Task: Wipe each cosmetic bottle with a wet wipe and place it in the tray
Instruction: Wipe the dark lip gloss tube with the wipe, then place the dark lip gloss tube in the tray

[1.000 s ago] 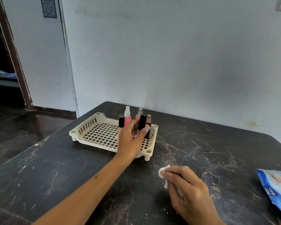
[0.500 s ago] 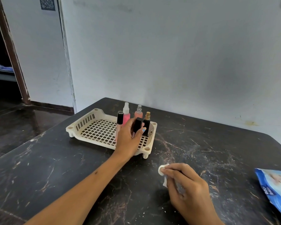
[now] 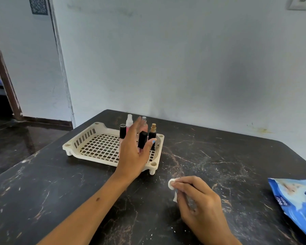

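Observation:
A cream slotted tray [image 3: 88,138] sits on the dark marble table. Along its right end stand several cosmetic bottles: a black-capped tube [image 3: 122,133], a pink spray bottle [image 3: 129,122], a clear-capped bottle [image 3: 144,119], a gold-capped dark bottle [image 3: 153,132] and a black square bottle [image 3: 142,139]. My left hand [image 3: 133,152] hovers over the tray with fingers spread, right beside the black square bottle, which stands on its own. My right hand [image 3: 200,202] rests on the table near me, closed on a crumpled white wet wipe [image 3: 171,184].
A blue wet-wipe packet [image 3: 297,202] lies at the table's right edge. The wall runs close behind the table. A doorway and dark floor lie to the left. White crumbs dot the tabletop.
My left hand set the black square bottle down in the tray and opened its fingers, letting go. My right hand stayed put with the wipe.

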A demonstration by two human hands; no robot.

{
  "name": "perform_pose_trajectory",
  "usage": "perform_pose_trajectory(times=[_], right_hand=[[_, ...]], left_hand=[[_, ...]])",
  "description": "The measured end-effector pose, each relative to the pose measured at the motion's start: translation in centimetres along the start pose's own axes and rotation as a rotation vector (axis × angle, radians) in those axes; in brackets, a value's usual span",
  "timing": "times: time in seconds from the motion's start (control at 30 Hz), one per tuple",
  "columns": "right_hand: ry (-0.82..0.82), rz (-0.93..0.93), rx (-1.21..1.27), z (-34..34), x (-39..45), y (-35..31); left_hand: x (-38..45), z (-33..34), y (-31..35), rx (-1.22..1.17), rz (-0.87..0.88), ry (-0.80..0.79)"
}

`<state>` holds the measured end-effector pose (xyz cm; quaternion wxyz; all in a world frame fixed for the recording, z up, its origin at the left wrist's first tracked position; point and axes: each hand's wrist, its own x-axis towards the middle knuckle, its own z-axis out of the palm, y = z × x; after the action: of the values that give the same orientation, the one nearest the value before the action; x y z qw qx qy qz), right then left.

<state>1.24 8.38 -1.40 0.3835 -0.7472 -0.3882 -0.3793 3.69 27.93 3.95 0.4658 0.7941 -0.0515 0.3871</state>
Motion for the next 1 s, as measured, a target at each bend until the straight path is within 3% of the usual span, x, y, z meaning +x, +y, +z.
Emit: perform_pose_trajectory(times=[0.17,0.27,0.37,0.53,0.77,0.9,1.0], right_hand=[[0.02,0.02,-0.057,-0.4,0.1,0.3],[0.071,0.015,-0.036,-0.8,1.3,-0.3],[0.167,0.071,0.025,-3.7,1.2,-2.4],[0.229,0.241,0.025,-14.4,-3.9,-6.7],[0.394,0.492,-0.138,-26.0,-14.6,-9.5],[0.475,0.685,-0.289,-28.3,-22.9,-9.2],[0.503,0.926,-0.377,-27.8,-29.9,-7.4]], left_hand=[[-0.4,-0.2,2.2,0.097,0.256,0.181],[-0.2,-1.3,3.3,0.134,0.337,0.168],[-2.0,-1.1,6.7,0.076,0.339,0.018],[-11.4,4.4,13.0,-0.171,0.221,-0.307],[-25.6,12.1,22.2,-0.519,0.061,-0.738],[-31.6,16.9,22.7,-0.523,-0.115,-1.037],[-36.0,21.3,20.9,-0.388,-0.259,-1.254]])
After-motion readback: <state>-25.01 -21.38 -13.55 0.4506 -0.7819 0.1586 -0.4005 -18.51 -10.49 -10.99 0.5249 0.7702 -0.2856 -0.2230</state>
